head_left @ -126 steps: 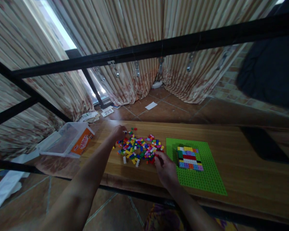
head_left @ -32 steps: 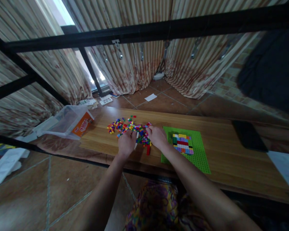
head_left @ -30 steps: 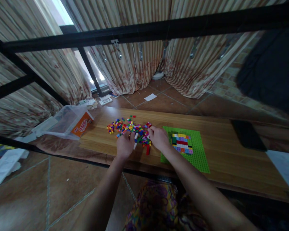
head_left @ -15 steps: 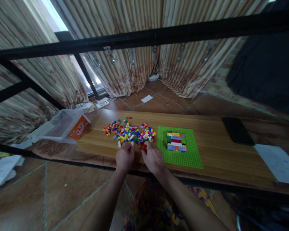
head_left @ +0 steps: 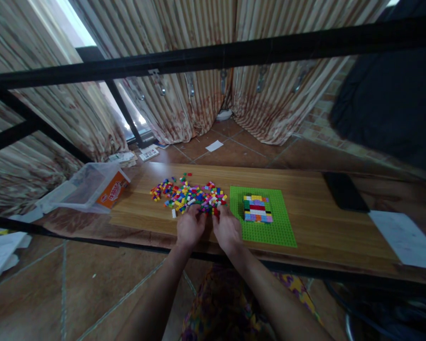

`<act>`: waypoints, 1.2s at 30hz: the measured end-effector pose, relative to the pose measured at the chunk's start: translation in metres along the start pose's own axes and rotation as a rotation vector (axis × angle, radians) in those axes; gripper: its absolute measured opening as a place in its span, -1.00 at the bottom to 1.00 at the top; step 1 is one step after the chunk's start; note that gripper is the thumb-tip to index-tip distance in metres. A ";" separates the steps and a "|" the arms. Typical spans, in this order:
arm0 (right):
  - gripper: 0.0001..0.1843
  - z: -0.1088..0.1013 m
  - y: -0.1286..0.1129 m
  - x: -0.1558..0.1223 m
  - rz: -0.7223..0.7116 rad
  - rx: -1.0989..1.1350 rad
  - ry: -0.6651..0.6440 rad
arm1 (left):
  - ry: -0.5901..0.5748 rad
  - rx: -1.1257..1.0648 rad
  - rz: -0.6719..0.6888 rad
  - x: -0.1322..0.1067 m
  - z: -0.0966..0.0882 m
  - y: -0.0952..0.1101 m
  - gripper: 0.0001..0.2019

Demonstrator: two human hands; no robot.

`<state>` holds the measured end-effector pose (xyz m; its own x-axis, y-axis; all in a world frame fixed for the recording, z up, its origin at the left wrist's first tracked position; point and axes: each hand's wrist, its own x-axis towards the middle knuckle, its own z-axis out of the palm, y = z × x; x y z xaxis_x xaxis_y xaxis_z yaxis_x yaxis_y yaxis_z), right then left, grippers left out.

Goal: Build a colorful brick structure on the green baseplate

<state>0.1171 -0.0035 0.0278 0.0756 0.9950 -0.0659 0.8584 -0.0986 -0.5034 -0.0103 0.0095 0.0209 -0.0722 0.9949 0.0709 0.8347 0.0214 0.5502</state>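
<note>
Fingers bent and pointing down, my left hand [head_left: 190, 228] and my right hand [head_left: 227, 230] meet the near side of the loose bricks [head_left: 188, 193]; both grips look partly closed, but the tips are lost among the pieces and I cannot tell what, if anything, either has hold of. A red brick [head_left: 216, 212] shows by my right fingertips, while a white brick [head_left: 173, 213] sits just left of my left hand. The pile spreads across the wooden table [head_left: 305, 227], beside a green baseplate [head_left: 284, 234] bearing a block of joined bricks [head_left: 257, 208]. With my hands between pile and table edge, a careless drag toward me could send pieces over onto the tiled floor [head_left: 102, 274]. Crowded together, small bricks could slip or come up in twos where my own fingers hide them. My right hand is so close to the baseplate, touching or not I cannot tell, that an outward swing of the wrist could nudge it askew
</note>
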 end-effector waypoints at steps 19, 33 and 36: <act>-0.69 -0.001 -0.009 0.026 -0.266 0.033 0.029 | 0.154 -0.079 -0.080 -0.005 -0.014 -0.018 -0.74; -0.76 0.008 -0.038 0.053 -0.342 -0.050 0.024 | 0.311 -0.067 -0.196 -0.016 -0.030 -0.053 -0.73; -0.78 -0.005 -0.030 0.034 -0.357 0.153 0.064 | 0.330 -0.050 -0.211 -0.011 -0.035 -0.057 -0.73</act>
<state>0.0965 0.0329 0.0455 -0.1784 0.9658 0.1880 0.7513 0.2571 -0.6078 -0.0763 -0.0062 0.0173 -0.4177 0.8836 0.2115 0.7559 0.2088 0.6205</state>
